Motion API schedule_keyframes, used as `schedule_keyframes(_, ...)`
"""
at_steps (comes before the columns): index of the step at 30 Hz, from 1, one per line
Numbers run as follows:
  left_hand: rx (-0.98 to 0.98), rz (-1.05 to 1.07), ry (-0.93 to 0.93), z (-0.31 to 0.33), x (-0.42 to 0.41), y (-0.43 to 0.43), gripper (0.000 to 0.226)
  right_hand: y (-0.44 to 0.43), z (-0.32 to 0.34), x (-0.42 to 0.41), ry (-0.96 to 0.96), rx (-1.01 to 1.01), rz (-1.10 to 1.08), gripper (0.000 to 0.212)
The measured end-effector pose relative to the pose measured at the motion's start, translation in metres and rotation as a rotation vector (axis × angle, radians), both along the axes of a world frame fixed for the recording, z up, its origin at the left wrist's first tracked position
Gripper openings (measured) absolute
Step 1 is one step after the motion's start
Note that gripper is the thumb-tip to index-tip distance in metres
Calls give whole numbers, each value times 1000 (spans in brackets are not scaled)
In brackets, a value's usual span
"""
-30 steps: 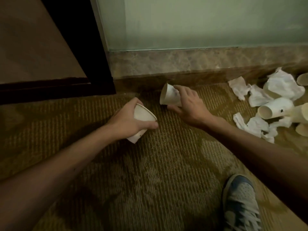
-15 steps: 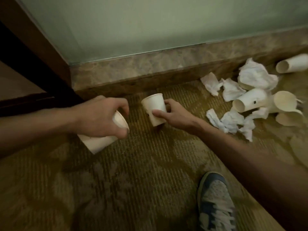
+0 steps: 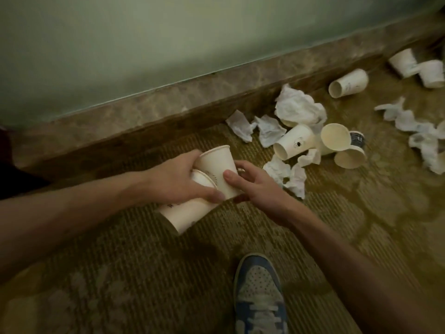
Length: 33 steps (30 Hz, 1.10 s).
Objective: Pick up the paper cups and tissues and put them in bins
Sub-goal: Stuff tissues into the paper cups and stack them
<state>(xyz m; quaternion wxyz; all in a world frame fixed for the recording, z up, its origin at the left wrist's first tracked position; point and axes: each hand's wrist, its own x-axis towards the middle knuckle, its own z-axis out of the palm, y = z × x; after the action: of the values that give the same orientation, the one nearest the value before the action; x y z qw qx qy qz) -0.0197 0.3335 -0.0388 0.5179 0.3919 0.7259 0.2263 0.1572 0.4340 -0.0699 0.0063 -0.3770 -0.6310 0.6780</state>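
Cups [image 3: 218, 165] have come together just beyond the shoe [image 3: 258, 292], up off the carpet [image 3: 120, 261]. The left hand [image 3: 178, 182] has its fingers curled round the first cup [image 3: 185, 215], which tilts with its mouth up and its base down toward the shoe. The right hand [image 3: 252, 184] pinches the second cup [image 3: 224, 184] low on its wall, thumb in front, fingers behind. Half a second ago the hands were apart, and the second cup stood on the carpet with the right hand just closing on it. Now that cup is lifted and pressed against the mouth of the first, and the left fingertips touch its side. Whether its base has entered the first cup I cannot tell.

This looks like stacking, so that one hand can carry both cups and the other is freed. Little of the task is done. Loose cups [image 3: 295, 144] and tissues [image 3: 298, 108] lie beyond the shoe and to its right, along the skirting [image 3: 144, 116], and no bin is in view.
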Motion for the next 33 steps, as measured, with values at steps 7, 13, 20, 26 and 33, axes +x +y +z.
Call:
schedule_keyframes(7,44,36,-88,-7,21,27,70,19,-7,24,-33,4,-36,69)
schedule_keyframes(13,41,28,-66,-7,31,44,66,80,-14,41,-284,507,-240,62)
schedule_keyframes(20,35,11,-31,-16,35,58,55,117,-29,49,-523,814,-159,91)
schedule_keyframes(26,2,35,-63,-17,29,58,56,125,-38,45,-602,856,-194,90)
schedule_keyframes(33,22,97,-28,-9,13,53,54,104,-24,49,-457,813,-311,82)
